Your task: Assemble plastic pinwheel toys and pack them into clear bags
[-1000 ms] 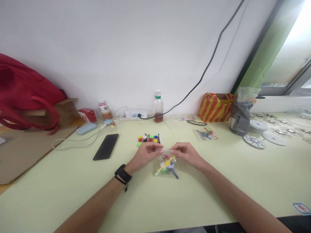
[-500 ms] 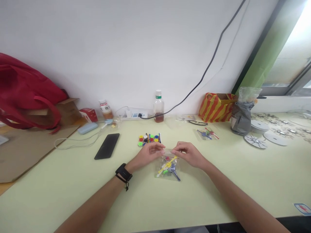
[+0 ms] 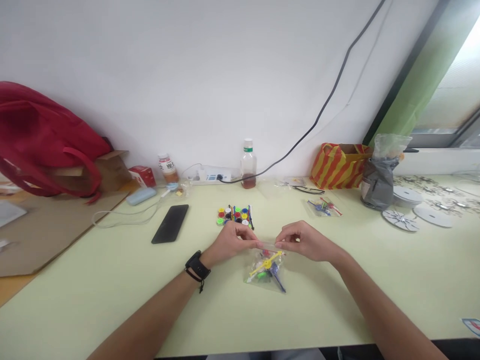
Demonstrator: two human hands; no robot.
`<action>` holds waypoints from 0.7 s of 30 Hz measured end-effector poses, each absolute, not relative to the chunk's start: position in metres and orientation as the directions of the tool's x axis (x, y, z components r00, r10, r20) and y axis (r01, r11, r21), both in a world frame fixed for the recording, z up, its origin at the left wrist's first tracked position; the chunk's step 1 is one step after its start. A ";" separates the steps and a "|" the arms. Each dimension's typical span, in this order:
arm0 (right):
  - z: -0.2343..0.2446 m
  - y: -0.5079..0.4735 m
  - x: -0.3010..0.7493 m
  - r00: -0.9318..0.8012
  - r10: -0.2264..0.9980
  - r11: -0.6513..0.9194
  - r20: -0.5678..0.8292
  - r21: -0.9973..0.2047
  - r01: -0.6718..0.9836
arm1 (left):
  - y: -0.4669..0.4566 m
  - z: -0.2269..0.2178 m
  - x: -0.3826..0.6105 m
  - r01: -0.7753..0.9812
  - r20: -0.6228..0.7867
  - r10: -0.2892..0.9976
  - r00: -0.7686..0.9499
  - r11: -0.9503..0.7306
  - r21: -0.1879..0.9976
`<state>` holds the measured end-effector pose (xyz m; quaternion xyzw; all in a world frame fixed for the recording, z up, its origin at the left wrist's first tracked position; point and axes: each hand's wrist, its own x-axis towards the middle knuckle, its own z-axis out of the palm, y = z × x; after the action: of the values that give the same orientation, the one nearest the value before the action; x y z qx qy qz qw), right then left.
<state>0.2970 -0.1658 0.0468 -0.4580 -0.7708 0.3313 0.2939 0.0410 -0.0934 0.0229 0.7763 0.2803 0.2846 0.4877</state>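
A small clear plastic bag (image 3: 267,267) with coloured toy parts inside (yellow, blue, green, red) lies on the pale green table (image 3: 112,290). My left hand (image 3: 232,241), with a black band on its wrist, pinches the left end of the bag's top strip. My right hand (image 3: 303,241) pinches the right end of the same strip. Both hands have their fingers closed on the bag's upper edge. Just beyond the hands lies a cluster of small coloured round pieces and sticks (image 3: 235,216).
A black phone (image 3: 170,230) lies at the left, a second small bag of parts (image 3: 324,206) at the right. Along the wall stand two bottles (image 3: 248,171), a power strip (image 3: 212,176), a striped bag (image 3: 341,165), a grey pouch (image 3: 378,182), and a red bag (image 3: 41,145).
Both hands have kept their pinch on the bag's top strip and drawn slightly apart along it. The view has shifted a little, so everything sits slightly lower and further right.
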 end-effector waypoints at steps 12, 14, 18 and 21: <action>0.042 -0.254 0.389 -0.211 0.648 0.169 0.732 0.132 0.977 | -0.097 0.007 0.047 0.187 0.249 0.778 0.577 -0.422 0.887; 0.019 -0.255 0.395 -0.288 0.678 0.160 0.677 0.247 0.956 | -0.098 0.007 0.048 0.198 0.253 0.771 0.585 -0.439 0.877; -0.025 -0.247 0.394 -0.234 0.778 0.130 0.583 0.215 0.968 | -0.100 0.006 0.048 0.225 0.249 0.771 0.587 -0.450 0.864; -0.036 -0.241 0.392 -0.098 0.826 0.040 0.555 0.116 0.992 | -0.100 0.006 0.048 0.237 0.251 0.770 0.587 -0.460 0.856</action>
<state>0.3924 -0.2406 -0.0363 -0.6493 -0.7002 -0.2422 0.1717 0.0479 -0.1000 0.0057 0.7904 0.3183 0.3245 0.4108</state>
